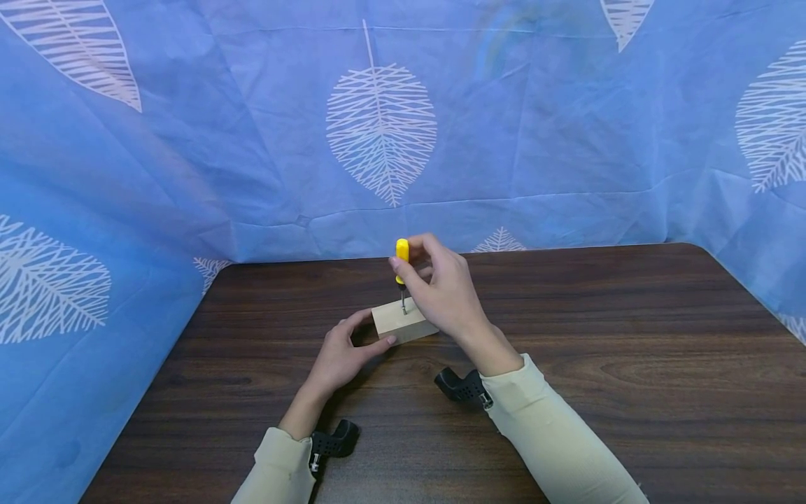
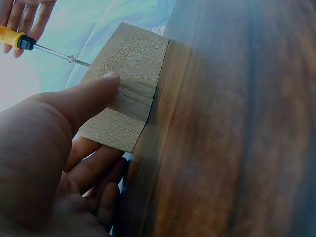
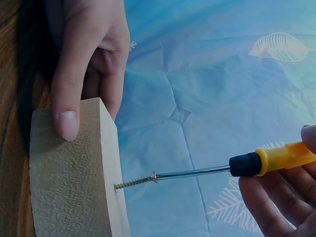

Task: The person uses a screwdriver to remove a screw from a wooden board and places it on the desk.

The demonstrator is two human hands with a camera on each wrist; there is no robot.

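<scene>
Pressing straight suits the threaded metal screw [image 3: 136, 183]. Right fingers [image 3: 259, 207] grip the yellow-handled screwdriver [image 3: 281, 158]; left fingers [image 3: 68, 111] pinch the pale wooden block [image 3: 66, 177].

The block [image 3: 69, 170] is pale, bare wood, matt, with a rough, fibrous grain on its broad side and a smoother face around the screw [image 3: 134, 182], which is metal with a dull shine. The screwdriver [image 1: 402, 262] has a smooth, glossy yellow handle that looks like plastic, a duller black collar and a bright, polished metal shaft. The surface [image 1: 630, 350] is dark wood-grain, smooth with a faint sheen. Behind hangs creased, smooth cloth [image 1: 271, 140]; the sleeves [image 1: 567, 434] are soft, matt fabric.
</scene>
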